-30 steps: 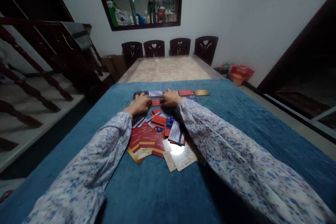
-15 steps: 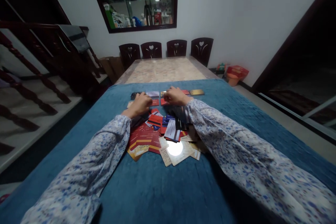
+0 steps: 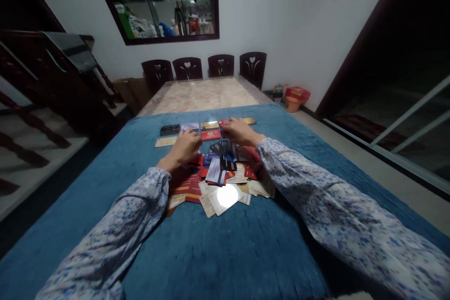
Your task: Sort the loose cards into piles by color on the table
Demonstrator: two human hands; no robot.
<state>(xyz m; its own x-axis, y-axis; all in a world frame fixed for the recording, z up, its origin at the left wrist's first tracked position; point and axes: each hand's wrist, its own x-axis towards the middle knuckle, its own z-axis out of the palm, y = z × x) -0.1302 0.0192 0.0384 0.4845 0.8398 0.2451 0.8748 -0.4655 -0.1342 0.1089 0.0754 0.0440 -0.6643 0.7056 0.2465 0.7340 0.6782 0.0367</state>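
Note:
My left hand (image 3: 185, 146) is over the left side of a loose pile of cards, with its fingers curled downward. My right hand (image 3: 241, 131) is bent at the far right of the pile, fingertips close to a red card (image 3: 224, 123) in the back row. What either hand holds, if anything, is hidden. Near the hands lie a red card (image 3: 211, 135), a gold card (image 3: 210, 125), a lavender card (image 3: 189, 127) and black cards (image 3: 170, 129). The pile includes a black card (image 3: 228, 163), a white striped card (image 3: 215, 171) and larger dark red cards (image 3: 188, 185).
A blue cloth (image 3: 211, 253) covers the near part of the long table (image 3: 204, 91). A beige card (image 3: 166, 141) lies left of the others, a gold card (image 3: 249, 121) at the right end. Pale cards (image 3: 227, 199), one reflecting light, form the pile's near edge. Chairs (image 3: 187, 68) stand beyond.
The view has turned right, so the scene sits further left. My right hand has moved right, uncovering the gold and red cards. My left hand has shifted slightly right over the pile.

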